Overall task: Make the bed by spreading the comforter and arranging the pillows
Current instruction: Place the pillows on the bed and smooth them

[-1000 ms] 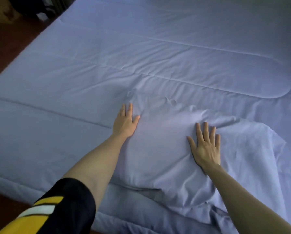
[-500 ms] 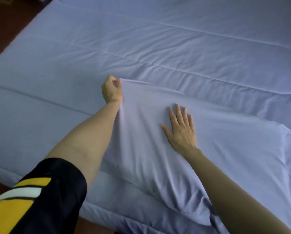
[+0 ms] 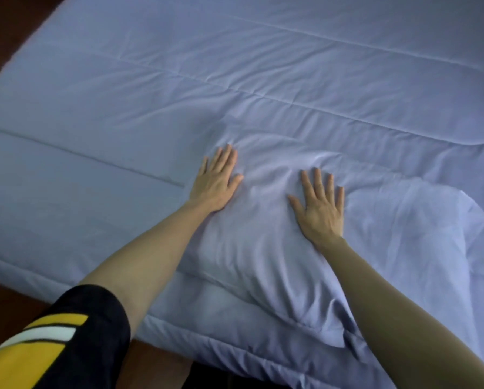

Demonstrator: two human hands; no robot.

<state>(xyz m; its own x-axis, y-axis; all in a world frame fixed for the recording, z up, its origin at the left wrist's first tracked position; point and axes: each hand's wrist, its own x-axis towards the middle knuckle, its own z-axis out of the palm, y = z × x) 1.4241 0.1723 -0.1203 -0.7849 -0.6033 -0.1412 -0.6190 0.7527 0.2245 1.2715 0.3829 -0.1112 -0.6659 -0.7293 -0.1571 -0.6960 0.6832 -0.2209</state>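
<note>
- We find the comforter [image 3: 263,80] spread flat over the bed, pale lilac, with stitched quilting lines running across it; its near edge hangs just over the side closest to us.
- We note one pillow [image 3: 277,262] in a matching lilac case lying on top of the comforter near that edge, its surface creased around the hands.
- The left hand [image 3: 215,183] rests palm down at the pillow's left edge, fingers straight and close together, thumb spread to the right.
- The right hand [image 3: 320,209] presses flat on the middle of the pillow, fingers straight and slightly apart, gripping nothing.
- We record a black sleeve [image 3: 67,341] with yellow and white stripes on the left arm.
- Dark reddish floor [image 3: 8,301] shows beside the bed.
</note>
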